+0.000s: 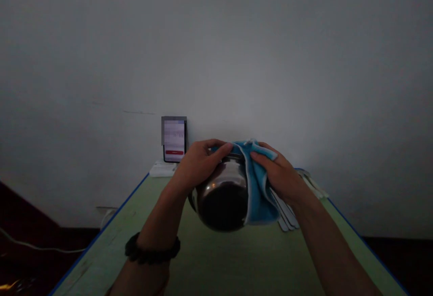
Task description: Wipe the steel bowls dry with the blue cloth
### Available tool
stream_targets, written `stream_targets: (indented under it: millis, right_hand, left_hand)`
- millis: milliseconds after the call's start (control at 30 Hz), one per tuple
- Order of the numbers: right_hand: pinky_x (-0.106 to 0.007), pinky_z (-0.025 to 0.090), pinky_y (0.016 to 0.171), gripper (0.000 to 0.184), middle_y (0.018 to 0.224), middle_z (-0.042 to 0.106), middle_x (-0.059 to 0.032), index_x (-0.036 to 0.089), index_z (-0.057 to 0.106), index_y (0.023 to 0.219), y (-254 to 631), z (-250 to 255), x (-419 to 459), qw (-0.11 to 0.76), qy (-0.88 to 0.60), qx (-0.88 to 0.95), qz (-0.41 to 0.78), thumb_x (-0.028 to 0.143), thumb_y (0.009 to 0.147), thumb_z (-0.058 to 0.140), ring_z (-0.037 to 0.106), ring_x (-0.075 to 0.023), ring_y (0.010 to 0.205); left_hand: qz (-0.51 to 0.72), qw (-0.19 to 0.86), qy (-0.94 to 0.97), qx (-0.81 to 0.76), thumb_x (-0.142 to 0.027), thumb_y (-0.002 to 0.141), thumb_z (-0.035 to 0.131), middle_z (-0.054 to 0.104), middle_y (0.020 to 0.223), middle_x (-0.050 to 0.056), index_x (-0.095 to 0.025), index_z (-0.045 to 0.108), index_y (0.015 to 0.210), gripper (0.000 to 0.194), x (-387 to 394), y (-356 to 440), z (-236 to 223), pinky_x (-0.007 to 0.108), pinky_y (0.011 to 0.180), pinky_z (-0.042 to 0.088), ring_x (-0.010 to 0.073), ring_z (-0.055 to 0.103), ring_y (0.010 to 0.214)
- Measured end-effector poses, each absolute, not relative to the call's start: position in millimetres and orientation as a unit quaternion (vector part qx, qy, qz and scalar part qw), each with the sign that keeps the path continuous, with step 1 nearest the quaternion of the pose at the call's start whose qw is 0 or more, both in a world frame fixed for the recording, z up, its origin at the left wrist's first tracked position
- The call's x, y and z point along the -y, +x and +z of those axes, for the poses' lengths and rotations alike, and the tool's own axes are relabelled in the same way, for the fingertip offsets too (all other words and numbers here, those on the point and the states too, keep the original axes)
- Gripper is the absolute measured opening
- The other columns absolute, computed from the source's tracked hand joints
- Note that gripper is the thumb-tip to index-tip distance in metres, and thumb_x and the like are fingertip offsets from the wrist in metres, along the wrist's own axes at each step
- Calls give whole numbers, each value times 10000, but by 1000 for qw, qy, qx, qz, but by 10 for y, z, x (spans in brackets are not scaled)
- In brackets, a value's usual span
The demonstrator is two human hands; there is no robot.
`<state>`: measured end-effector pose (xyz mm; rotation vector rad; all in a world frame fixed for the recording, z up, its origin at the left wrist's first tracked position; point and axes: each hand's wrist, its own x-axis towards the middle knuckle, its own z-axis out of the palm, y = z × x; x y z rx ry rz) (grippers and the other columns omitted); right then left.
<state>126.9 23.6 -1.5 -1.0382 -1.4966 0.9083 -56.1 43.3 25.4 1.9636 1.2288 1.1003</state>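
At the desk's (216, 269) far left corner, a phone (174, 140) is standing upright. Nearer the middle of the far edge, the left hand (202, 163) is curling half closed around a shiny metal pot (221, 203), which is tilting over the desk, dark base facing the near edge. The right hand (279, 174) is pinching a blue cloth (259, 192) against the pot's right side. Pale strips (287, 219) are lying beyond, toward the far right corner.

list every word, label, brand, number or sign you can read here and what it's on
No text can be read.
On the phone: marks too small and blurred to read, its red bar included.
On the pot and cloth: none visible.
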Motion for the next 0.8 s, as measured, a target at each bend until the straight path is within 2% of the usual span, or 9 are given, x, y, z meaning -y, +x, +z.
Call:
stream_targets:
  millis: [100, 233, 500, 600, 700, 800]
  right_hand:
    - [-278, 484, 594, 293, 785, 642, 7, 238, 587, 1008, 1246, -50, -259, 561, -426, 560, 436, 390, 758, 573, 597, -153, 668]
    - [-241, 422, 499, 304, 677, 595, 40, 248, 574, 1009, 1246, -41, -242, 562, -419, 533, 474, 320, 715, 595, 541, -123, 561]
    - [-222, 422, 501, 225, 688, 590, 40, 243, 582, 948, 1257, -1, -224, 574, -390, 526, 492, 306, 732, 589, 542, -114, 570]
    - [-257, 470, 588, 230, 749, 628, 33, 254, 613, 965, 1318, 11, -228, 578, -401, 564, 433, 342, 754, 587, 588, -142, 659]
    - [-335, 488, 782, 282, 920, 673, 11, 266, 625, 1051, 1414, 64, -189, 560, -404, 627, 362, 371, 802, 543, 619, -186, 849]
    - [-403, 351, 1016, 360, 1242, 562, 7, 293, 547, 1196, 1512, 159, -103, 456, -368, 737, 338, 349, 843, 502, 498, -209, 1156]
  left_hand:
    - [423, 274, 732, -458, -453, 772, 520, 593, 558, -4, -180, 642, 955, 350, -432, -562, 257, 198, 444, 353, 97, 494, 452]
    - [439, 276, 723, -457, -393, 787, 511, 494, 472, -54, -233, 560, 1072, 331, -428, -565, 244, 173, 391, 304, 82, 442, 390]
    - [457, 275, 714, -453, -386, 781, 513, 460, 449, -63, -226, 572, 943, 235, -432, -549, 225, 160, 363, 265, 67, 410, 364]
    - [481, 278, 693, -459, -392, 767, 532, 452, 433, -65, -217, 584, 910, 231, -463, -556, 203, 160, 353, 248, 66, 400, 355]
    - [502, 288, 666, -470, -404, 750, 549, 524, 482, -44, -213, 583, 910, 251, -502, -578, 173, 163, 359, 277, 81, 450, 383]
    - [524, 285, 644, -479, -400, 739, 558, 569, 523, -25, -215, 586, 920, 260, -530, -601, 151, 168, 370, 315, 98, 495, 416]
